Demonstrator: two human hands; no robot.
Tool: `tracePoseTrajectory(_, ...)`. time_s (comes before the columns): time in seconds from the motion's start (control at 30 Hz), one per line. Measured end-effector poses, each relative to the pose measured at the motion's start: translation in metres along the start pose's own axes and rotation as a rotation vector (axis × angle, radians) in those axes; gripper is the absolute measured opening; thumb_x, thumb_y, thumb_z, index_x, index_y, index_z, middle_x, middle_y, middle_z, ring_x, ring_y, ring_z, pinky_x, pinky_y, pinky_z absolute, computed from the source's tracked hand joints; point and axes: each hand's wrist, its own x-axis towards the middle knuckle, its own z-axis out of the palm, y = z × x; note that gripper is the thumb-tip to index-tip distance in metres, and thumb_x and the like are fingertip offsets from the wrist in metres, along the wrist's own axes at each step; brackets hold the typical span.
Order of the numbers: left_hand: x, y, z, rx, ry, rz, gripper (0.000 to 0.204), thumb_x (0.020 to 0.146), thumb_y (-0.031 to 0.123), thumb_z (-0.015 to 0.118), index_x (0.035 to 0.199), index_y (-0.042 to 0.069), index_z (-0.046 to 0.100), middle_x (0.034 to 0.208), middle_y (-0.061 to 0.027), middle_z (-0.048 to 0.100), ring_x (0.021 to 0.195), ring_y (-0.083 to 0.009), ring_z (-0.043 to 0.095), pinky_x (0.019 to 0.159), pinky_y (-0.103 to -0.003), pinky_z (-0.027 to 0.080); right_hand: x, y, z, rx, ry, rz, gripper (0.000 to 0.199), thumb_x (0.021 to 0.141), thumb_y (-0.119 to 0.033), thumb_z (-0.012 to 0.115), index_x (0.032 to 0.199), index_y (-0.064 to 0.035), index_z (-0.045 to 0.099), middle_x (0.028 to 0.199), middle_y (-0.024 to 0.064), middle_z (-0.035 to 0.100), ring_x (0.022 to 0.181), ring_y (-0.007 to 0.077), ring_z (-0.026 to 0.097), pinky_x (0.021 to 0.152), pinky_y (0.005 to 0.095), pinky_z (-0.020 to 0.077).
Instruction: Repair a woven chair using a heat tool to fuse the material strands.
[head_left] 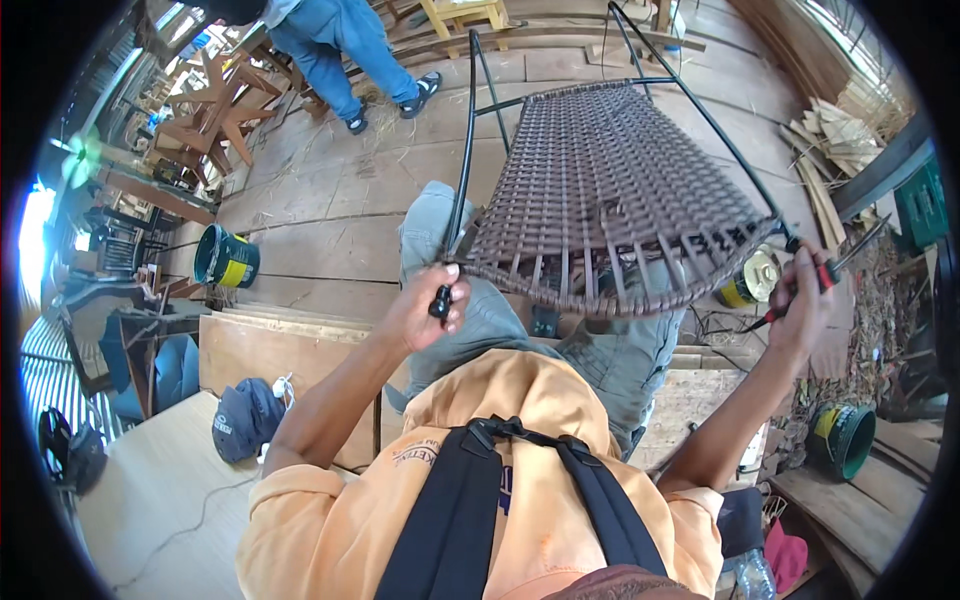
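A chair with a black metal frame and a brown woven panel (pixel 610 185) rests across my lap, its weave more open toward my body. My left hand (pixel 432 305) is closed round the frame's left end, and a black tip sticks out below the fingers. At the panel's right corner, my right hand (pixel 803 295) is closed on a tool with a red-and-black handle (pixel 826 276). A dark pointed part of it reaches up and right. Another red, pointed piece shows left of that hand; whether it belongs to the same tool, I cannot tell. The right fingertips are beside the black frame end.
A dark bucket (pixel 226 258) stands on the boards at left, another bucket (pixel 842 440) at lower right. Someone in blue trousers (pixel 335 45) stands at far left near wooden chair frames (pixel 210 110). A cap (pixel 248 420) lies on a pale board beside my left arm.
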Motion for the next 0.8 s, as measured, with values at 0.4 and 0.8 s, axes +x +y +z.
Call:
tracePoseTrajectory(0.4, 0.031, -0.01, -0.063, 1.05, 0.113, -0.075, 0.027, 0.092, 0.027, 0.052, 0.096, 0.001, 0.055, 0.079, -0.0082, 0.061, 0.063, -0.0198, 0.059, 0.054, -0.032, 0.048, -0.068, 0.104, -0.028, -0.003, 0.09, 0.318, 0.015, 0.088, -0.01, 0.058, 0.103, -0.0047, 0.056, 0.065, 0.0014, 0.05, 0.043, 0.0073, 0.04, 0.039, 0.0218, 0.0308)
tracePoseTrajectory(0.8, 0.112, -0.023, 0.079, 1.792, -0.227, 0.411, 0.024, 0.083, 0.026, 0.059, 0.094, 0.004, 0.056, 0.087, -0.0138, 0.061, 0.081, -0.0326, 0.062, 0.07, -0.043, 0.049, -0.084, 0.077, -0.058, -0.632, 0.096, 0.25, 0.025, 0.089, -0.018, 0.063, 0.109, -0.0028, 0.059, 0.077, -0.0006, 0.059, 0.049, 0.0026, 0.04, 0.045, 0.0188, 0.0304)
